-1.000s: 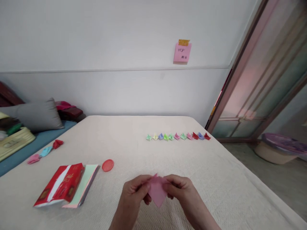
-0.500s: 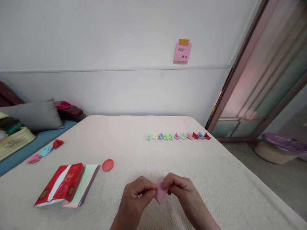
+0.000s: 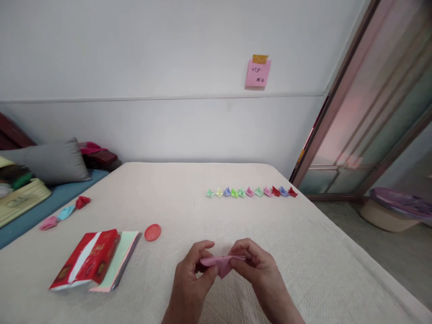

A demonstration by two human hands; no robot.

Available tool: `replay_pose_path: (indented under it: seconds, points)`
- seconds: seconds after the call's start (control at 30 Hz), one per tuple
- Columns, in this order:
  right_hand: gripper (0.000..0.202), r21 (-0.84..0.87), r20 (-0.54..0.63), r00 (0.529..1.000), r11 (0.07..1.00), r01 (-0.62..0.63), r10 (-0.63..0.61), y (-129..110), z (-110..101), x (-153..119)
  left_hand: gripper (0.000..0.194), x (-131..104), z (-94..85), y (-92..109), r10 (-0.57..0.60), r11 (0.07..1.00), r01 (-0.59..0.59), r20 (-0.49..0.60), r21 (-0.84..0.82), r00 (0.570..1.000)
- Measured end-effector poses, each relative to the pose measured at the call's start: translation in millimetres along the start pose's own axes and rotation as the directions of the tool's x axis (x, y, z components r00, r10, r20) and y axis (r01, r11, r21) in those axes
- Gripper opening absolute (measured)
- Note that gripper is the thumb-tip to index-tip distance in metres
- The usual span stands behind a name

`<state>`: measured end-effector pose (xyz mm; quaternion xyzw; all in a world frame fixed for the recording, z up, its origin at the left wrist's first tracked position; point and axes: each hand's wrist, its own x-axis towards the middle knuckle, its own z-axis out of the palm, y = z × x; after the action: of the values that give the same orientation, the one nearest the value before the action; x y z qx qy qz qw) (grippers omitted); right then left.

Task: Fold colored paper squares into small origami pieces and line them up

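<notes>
A piece of folded pink paper (image 3: 222,264) is held between my two hands above the near part of the cloth-covered table (image 3: 175,198). Its upper edge spreads wide and a point hangs down in the middle. My left hand (image 3: 194,274) pinches its left side, thumb in front and forefinger lifted a little behind. The right side is gripped by my right hand (image 3: 258,270), thumb on the near face and fingers behind. Some fingertips are hidden by the paper.
A row of small folded paper boats (image 3: 249,192) in several colours stands toward the back right. Left are a red packet (image 3: 89,256), sheets of coloured paper (image 3: 119,258), a red round lid (image 3: 153,232) and three folded papers (image 3: 65,212). A pink note (image 3: 258,73) is taped to the wall.
The pink paper has gone from a narrow, downward-pointing shape to one with a wide upper edge. My fingers have shifted along it, and my left forefinger has lifted.
</notes>
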<state>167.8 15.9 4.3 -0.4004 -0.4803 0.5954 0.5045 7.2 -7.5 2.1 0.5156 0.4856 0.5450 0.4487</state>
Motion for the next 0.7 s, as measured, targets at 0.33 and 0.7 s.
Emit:
replay_pose_path:
  seconds: [0.33, 0.7]
  points:
    - [0.011, -0.236, -0.015, 0.999, 0.971, 0.031, -0.035, -8.1, -1.5, -3.0, 0.009, 3.7, -4.7, 5.5, -0.002, 0.994, -0.008, 0.097, 0.106, 0.995]
    - [0.01, -0.391, 0.153, 0.952, 0.868, 0.306, -0.266, -11.5, 4.2, -4.8, 0.013, -1.5, -2.3, 5.4, 0.276, 0.927, -0.292, 0.101, 0.235, 0.956]
